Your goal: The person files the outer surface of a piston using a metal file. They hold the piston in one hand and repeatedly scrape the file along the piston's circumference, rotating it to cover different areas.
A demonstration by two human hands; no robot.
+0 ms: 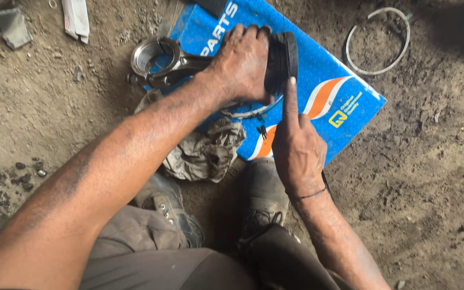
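Note:
My left hand (243, 63) grips a dark, greasy piston (282, 60) with a connecting rod (162, 60) that points left, its round metal big end over the edge of a blue cardboard box (345, 91). My right hand (296, 145) is below the piston with the index finger stretched up, its tip touching the piston's side. A thin metal ring (251, 113) lies on the box under my left hand.
A crumpled dirty rag (205, 150) lies on the dirt floor beside the box. A loose thin ring (378, 40) rests on the ground at the upper right. My two shoes (264, 198) are below the rag. Small packets (76, 19) lie at the top left.

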